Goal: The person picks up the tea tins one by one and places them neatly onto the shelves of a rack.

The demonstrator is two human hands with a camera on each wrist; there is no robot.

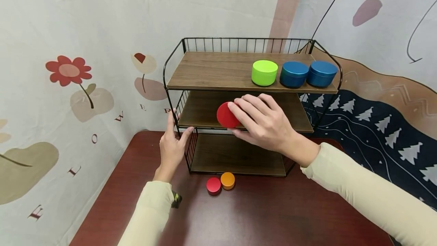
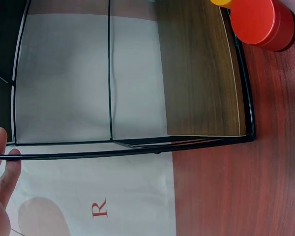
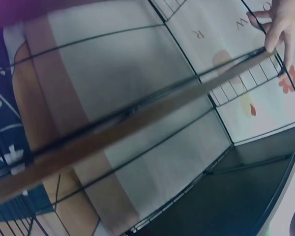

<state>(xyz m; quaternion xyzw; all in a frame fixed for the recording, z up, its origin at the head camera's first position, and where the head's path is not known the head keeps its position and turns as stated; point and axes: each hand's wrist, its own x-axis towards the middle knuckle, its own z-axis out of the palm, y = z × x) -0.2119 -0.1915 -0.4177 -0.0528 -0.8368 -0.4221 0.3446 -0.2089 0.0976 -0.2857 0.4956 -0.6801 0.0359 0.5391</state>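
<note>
My right hand (image 1: 264,122) grips a round red tin (image 1: 226,115) in front of the middle shelf (image 1: 205,107), its flat face turned toward me. My left hand (image 1: 172,151) holds the left front post of the black wire rack (image 1: 187,147), thumb by the middle shelf's corner. In the left wrist view, fingers (image 2: 7,179) lie against the black bar; the right wrist view shows that left hand (image 3: 284,29) at the rack corner. A lime green tin (image 1: 264,73) and two blue tins (image 1: 294,74) (image 1: 322,74) stand on the top shelf (image 1: 211,67).
A smaller-looking red tin (image 1: 213,186) and an orange tin (image 1: 227,180) stand together on the dark red table (image 1: 266,212), before the bottom shelf (image 1: 235,155). A patterned cloth (image 1: 102,18) hangs behind the rack. Wire rails edge the top shelf's back.
</note>
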